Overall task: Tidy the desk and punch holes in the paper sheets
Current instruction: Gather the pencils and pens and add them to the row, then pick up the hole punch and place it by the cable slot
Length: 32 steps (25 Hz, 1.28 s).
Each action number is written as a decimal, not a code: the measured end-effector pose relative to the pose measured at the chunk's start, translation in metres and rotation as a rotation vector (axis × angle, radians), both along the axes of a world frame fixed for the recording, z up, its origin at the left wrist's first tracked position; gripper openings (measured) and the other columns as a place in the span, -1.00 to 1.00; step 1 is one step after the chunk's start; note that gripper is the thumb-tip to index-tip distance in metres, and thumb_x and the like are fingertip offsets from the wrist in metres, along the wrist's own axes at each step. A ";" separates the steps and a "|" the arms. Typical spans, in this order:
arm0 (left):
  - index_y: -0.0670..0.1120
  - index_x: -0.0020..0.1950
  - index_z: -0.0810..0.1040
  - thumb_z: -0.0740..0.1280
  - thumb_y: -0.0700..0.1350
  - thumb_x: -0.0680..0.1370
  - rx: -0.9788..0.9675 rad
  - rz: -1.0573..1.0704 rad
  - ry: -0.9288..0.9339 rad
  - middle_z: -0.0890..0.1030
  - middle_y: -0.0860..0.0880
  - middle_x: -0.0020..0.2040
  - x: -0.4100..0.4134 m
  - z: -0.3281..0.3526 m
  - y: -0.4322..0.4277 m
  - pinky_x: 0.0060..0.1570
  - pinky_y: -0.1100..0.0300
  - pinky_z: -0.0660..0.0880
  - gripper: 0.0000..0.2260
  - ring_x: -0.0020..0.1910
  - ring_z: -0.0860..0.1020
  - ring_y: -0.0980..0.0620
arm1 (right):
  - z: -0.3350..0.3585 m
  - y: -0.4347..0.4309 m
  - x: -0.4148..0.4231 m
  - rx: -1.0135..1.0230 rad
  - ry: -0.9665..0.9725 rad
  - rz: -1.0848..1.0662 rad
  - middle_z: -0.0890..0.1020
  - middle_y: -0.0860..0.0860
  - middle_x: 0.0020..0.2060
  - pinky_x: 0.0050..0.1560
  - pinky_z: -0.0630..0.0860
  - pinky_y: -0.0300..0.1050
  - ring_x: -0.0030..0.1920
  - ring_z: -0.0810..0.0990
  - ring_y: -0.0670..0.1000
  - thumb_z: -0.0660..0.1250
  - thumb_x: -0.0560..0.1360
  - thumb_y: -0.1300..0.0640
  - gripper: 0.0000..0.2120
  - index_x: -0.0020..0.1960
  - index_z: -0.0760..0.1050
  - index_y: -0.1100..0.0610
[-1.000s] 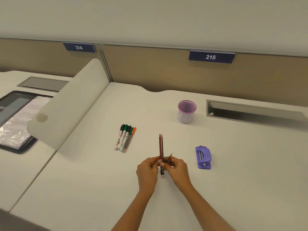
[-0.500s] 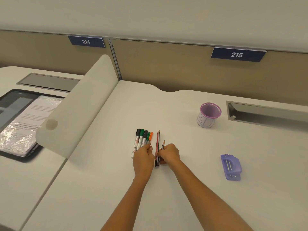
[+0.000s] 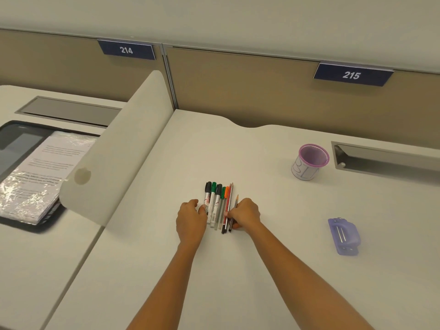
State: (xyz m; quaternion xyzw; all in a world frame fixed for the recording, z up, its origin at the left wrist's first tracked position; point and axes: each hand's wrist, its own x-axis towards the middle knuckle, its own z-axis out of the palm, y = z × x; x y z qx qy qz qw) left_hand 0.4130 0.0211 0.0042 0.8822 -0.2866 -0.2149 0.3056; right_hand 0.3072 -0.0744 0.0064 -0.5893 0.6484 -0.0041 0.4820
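now the pencils, upright in both hands a second ago, are down on the desk, pushed up against the markers into one row. left hand cups the row's left side, fingers curled against the black marker; right hand pinches the pencils from the right. looks like one scoop for the purple cup, well apart. hole punch untouched, paper sheets on the next desk.

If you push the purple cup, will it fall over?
Probably not easily: the purple cup stands upright on the flat desk and looks about as wide as tall. It looks empty and mesh-walled, so it is likely light and would slide. Once tipped, its round wall might roll.
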 end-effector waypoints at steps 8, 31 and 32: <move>-0.26 0.15 0.55 0.24 -0.12 0.59 0.003 -0.036 -0.004 0.60 -0.14 -0.06 0.002 0.006 -0.002 -0.14 0.13 0.39 -0.74 -0.14 0.52 -0.06 | -0.003 -0.001 -0.002 -0.073 0.058 -0.011 0.67 0.09 -0.26 -0.44 0.46 -0.22 -0.38 0.60 0.02 0.53 0.38 0.10 -0.78 -0.15 0.58 0.22; -0.02 0.16 0.60 0.28 -0.04 0.56 -0.189 -0.305 0.267 0.69 0.02 -0.03 -0.162 0.006 -0.016 -0.07 0.28 0.53 -0.78 -0.11 0.63 0.12 | 0.016 -0.073 -0.238 -0.453 0.445 -0.015 0.54 0.18 0.16 0.10 0.49 0.04 0.28 0.37 0.20 0.30 0.53 0.16 -0.70 0.26 0.52 0.14; -0.02 0.13 0.62 0.29 0.01 0.55 -0.101 -0.357 0.329 0.69 0.01 -0.01 -0.184 0.000 -0.019 -0.01 0.20 0.57 -0.77 -0.10 0.65 0.09 | 0.016 -0.074 -0.252 -0.424 0.457 0.001 0.53 0.18 0.18 0.08 0.49 0.02 0.26 0.39 0.19 0.30 0.53 0.14 -0.68 0.27 0.51 0.14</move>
